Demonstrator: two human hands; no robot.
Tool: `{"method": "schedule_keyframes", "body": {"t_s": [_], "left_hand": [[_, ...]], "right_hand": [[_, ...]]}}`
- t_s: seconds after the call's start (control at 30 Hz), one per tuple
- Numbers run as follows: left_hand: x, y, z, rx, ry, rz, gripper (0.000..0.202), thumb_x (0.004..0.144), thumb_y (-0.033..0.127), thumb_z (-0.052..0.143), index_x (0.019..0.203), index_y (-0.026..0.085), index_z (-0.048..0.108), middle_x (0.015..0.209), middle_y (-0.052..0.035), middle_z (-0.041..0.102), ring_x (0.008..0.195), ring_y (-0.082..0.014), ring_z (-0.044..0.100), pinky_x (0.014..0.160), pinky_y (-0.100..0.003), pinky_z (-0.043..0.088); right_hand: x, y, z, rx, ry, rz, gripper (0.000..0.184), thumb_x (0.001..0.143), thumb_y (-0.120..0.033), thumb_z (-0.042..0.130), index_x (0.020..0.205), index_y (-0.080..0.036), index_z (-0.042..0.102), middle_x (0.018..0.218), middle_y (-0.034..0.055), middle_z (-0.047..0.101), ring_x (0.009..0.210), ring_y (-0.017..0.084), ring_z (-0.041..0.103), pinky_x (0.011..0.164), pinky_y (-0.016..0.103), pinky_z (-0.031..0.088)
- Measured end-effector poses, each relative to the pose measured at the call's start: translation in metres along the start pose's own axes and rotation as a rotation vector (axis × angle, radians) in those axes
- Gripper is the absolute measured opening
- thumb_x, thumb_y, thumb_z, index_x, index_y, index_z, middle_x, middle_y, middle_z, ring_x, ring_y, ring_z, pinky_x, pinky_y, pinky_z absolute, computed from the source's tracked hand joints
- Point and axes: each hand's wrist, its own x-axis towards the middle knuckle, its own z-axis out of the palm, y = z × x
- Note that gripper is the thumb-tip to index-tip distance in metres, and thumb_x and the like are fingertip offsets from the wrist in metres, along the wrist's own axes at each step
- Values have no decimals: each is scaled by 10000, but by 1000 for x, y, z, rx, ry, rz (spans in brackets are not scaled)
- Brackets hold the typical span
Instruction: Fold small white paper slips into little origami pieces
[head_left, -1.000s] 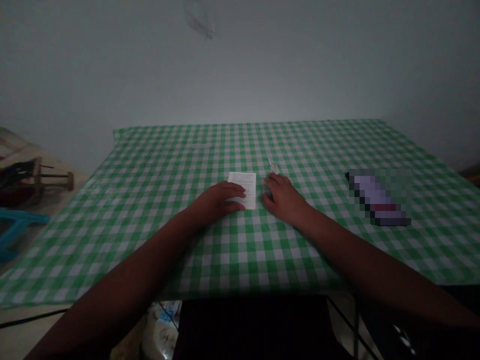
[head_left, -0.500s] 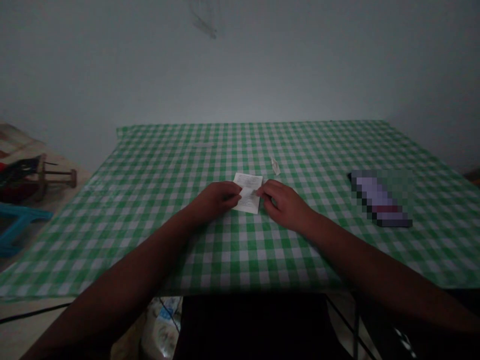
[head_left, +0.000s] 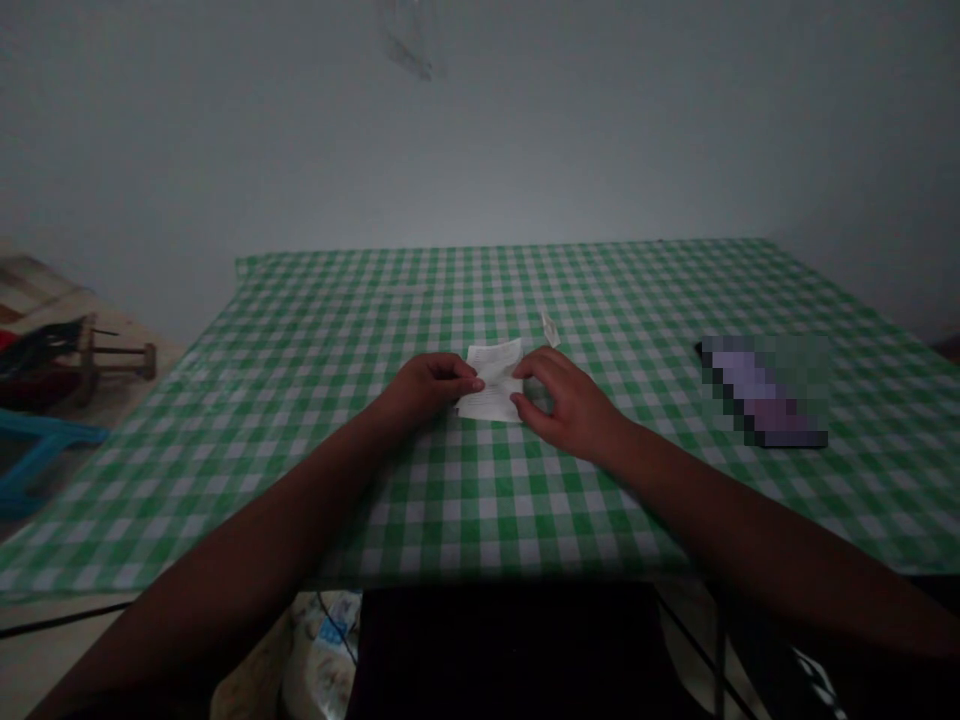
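Observation:
A small white folded paper [head_left: 495,380] with faint print lies mid-table on the green-and-white checked cloth [head_left: 315,340]. My left hand [head_left: 427,385] pinches the paper's left edge with closed fingers. My right hand [head_left: 570,400] grips its right edge, fingers curled around it. The paper is slightly lifted and tilted between both hands. A tiny white scrap [head_left: 551,328] lies just behind the right hand.
A blurred-out flat object [head_left: 761,390] lies on the cloth to the right. A pale wall stands behind the table. On the floor at left are a wooden frame [head_left: 112,355] and a blue stool [head_left: 37,450].
The paper lay flat under my left hand; both hands have now closed on its edges and raised it a little, turning it slightly.

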Motion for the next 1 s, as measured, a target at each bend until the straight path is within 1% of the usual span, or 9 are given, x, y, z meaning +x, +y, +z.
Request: {"method": "schedule_keyframes", "body": {"t_s": [0.1,0.17,0.27,0.37,0.47,0.53,0.63,0.8,1.0], "left_hand": [[1,0,0,-67,7,20,300,705,424,793,728,178,622,661,26,607,588,-109,539,568,-243,422],[2,-1,-1,-4,33,41,276,767,404,732,745,184,566,657,35,575,576,-109,531,547,-239,421],[2,-4,-1,209,136,125,241,807,330,667,983,196,572,859,-5,638,703,-150,612,590,-266,496],[-1,-5,-1,534,221,349,583,790,240,659,1347,214,488,1334,-125,560,1107,-256,615,840,-414,571],[-6,-1,-3,919,102,547,519,822,132,577,1327,248,591,1553,-104,427,1423,-320,392,1146,-565,358],[-10,2,-4,1079,-51,525,474,851,94,505,1265,274,649,1551,-48,476,1453,-293,382,1211,-605,214],[-12,3,-4,1156,-162,399,495,921,149,437,1384,263,566,1551,-53,494,1430,-250,447,1226,-618,157],[-13,1,-6,1179,-147,311,471,1037,318,333,1477,217,468,1547,-100,492,1436,-248,453,1227,-616,158],[-11,-1,-16,1234,-176,230,474,1040,385,403,1496,270,452,1595,-73,421,1458,-287,424,1223,-649,121]], "right_hand": [[0,-1,0,12,-20,24,151,923,-285,595,1046,-212,547,1034,94,635,991,247,617,888,436,521],[0,-1,1,16,-34,41,181,938,-317,591,1071,-199,560,1062,111,648,1012,252,626,908,446,526],[-2,-1,3,-6,-124,34,257,965,-344,565,1160,-178,590,1156,138,664,1102,261,622,975,464,516],[-4,1,6,-90,-264,2,414,966,-383,573,1294,-130,592,1314,188,631,1248,298,568,1066,495,469],[-6,3,9,-206,-393,-32,551,966,-430,570,1401,-90,549,1451,222,546,1360,339,480,1127,530,404],[-6,4,9,-261,-455,-34,558,988,-439,528,1443,-116,524,1496,197,515,1389,333,451,1137,531,388],[-5,3,7,-320,-490,2,536,1012,-437,473,1458,-143,516,1515,162,509,1387,319,458,1130,517,395],[-4,2,4,-372,-464,59,450,1010,-383,482,1397,-174,578,1493,123,548,1349,307,504,1127,516,386],[0,4,-3,-435,-424,80,345,941,-306,568,1218,-130,671,1326,160,664,1215,330,606,1086,531,419]]}}
